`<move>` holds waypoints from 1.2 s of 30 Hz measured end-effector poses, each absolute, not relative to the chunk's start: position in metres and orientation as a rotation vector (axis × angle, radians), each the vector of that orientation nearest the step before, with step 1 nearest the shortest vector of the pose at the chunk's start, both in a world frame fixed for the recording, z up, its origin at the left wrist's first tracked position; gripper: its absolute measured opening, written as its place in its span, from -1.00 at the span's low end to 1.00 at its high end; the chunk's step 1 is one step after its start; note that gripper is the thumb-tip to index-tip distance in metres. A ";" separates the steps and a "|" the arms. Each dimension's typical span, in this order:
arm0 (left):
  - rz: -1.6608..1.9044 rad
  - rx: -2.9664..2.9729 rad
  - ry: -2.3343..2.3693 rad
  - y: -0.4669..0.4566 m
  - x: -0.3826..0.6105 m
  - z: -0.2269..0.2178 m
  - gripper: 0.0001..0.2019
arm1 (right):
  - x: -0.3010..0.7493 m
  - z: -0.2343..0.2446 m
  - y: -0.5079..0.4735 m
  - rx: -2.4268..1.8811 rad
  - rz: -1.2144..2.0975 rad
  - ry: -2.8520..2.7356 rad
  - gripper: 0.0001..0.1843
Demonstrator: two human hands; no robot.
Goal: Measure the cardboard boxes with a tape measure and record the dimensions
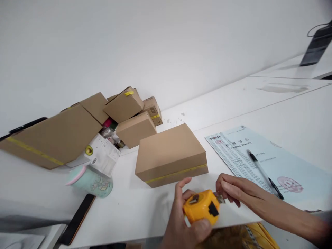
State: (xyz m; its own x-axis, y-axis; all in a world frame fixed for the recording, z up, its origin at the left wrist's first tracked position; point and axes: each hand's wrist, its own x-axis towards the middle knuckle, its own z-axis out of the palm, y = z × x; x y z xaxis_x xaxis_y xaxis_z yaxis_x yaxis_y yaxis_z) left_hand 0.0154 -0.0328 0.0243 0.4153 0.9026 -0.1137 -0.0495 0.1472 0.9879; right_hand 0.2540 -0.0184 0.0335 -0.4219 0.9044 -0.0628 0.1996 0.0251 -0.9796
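Note:
My left hand is wrapped round a yellow tape measure with a black button on its side, held over the front edge of the white table. My right hand pinches the metal end of its blade, only a short piece of which shows outside the case. Just beyond both hands lies a closed cardboard box with yellow tape along its near side. The right fingertips are partly hidden behind the hand.
More cardboard boxes are stacked against the wall at the back left. A mint cup lies tilted at the left edge. On the right, a black pen rests on pale blue printed sheets. A yellow bag is below the table's front edge.

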 end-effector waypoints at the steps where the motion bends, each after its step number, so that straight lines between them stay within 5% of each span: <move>1: 0.865 1.223 0.892 -0.028 0.004 0.028 -0.12 | 0.255 0.038 -0.014 -1.096 1.470 -1.694 -0.39; 6: 1.036 1.293 1.138 0.011 -0.069 0.077 -0.14 | 0.266 0.063 0.037 -1.027 1.431 -1.499 -0.47; 12: 1.103 1.330 1.319 0.072 -0.150 0.122 -0.49 | 0.274 0.058 0.125 -0.966 1.445 -1.168 -0.52; 19: 1.011 1.225 1.400 0.108 -0.196 0.106 -0.68 | 0.245 0.034 0.139 -1.192 1.207 -1.339 -0.41; 36: 1.082 1.091 1.315 0.145 -0.186 0.087 -0.62 | 0.231 0.028 0.136 -1.419 1.002 -1.337 -0.47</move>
